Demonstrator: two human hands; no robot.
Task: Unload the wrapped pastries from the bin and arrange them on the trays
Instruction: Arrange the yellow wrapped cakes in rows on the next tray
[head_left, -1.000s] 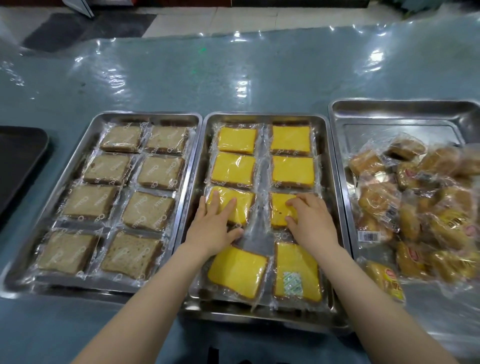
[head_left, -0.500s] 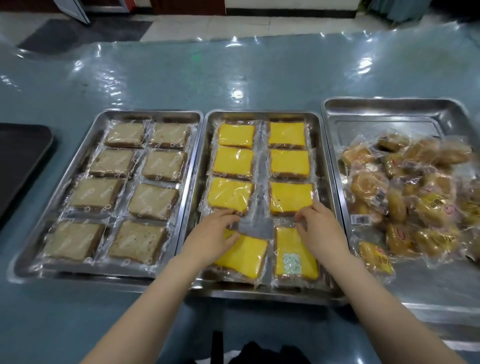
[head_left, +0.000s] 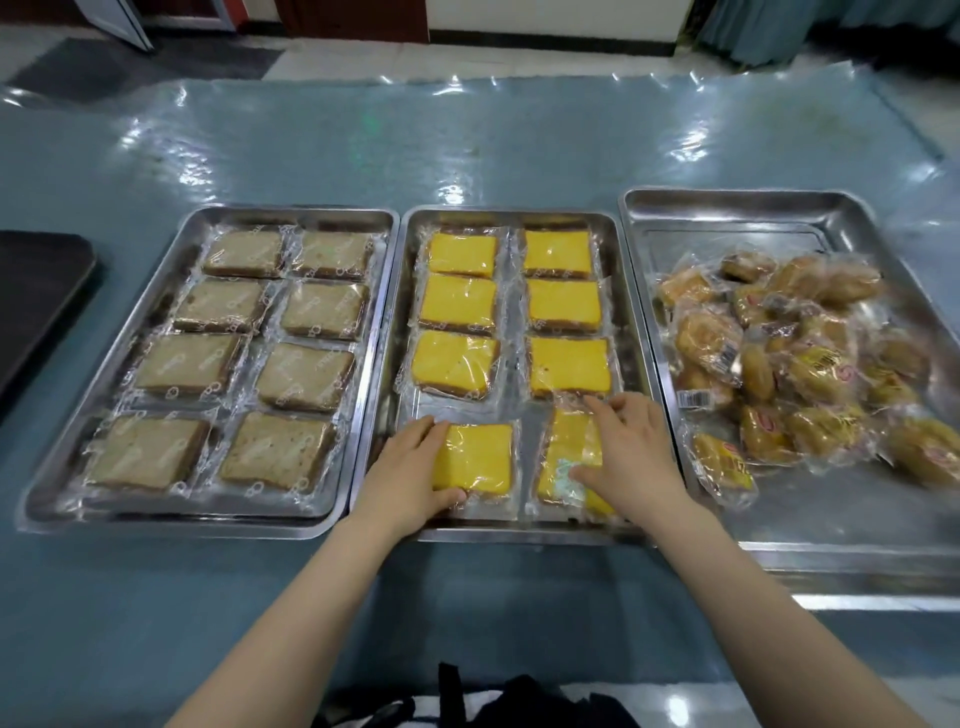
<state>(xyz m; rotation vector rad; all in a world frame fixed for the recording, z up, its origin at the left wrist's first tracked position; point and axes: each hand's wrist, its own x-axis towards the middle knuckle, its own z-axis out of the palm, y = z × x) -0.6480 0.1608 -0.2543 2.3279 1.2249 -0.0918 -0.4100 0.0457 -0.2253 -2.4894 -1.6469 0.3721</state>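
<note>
The middle steel tray (head_left: 511, 532) holds several wrapped yellow cake slices in two columns. My left hand (head_left: 408, 473) grips the left edge of the near-left yellow slice (head_left: 480, 457), thumb under its front edge. My right hand (head_left: 628, 457) rests on the near-right yellow slice (head_left: 563, 457), fingers on its far edge and thumb on its wrapper. The left steel tray (head_left: 176, 512) is filled with several wrapped brown slices (head_left: 278, 452). The right steel tray (head_left: 727, 208) carries a loose heap of wrapped golden buns (head_left: 795, 364).
The trays sit side by side on a table under shiny blue plastic (head_left: 363, 145). A black tray (head_left: 36, 291) lies at the left edge. A dark bag (head_left: 483, 701) shows at the bottom, near my body. Floor lies beyond the table.
Both hands drew back from the third row to the nearest row. The near-left yellow slice, which lay skewed, now sits squarer in my left hand; the right hand now covers the near-right slice.
</note>
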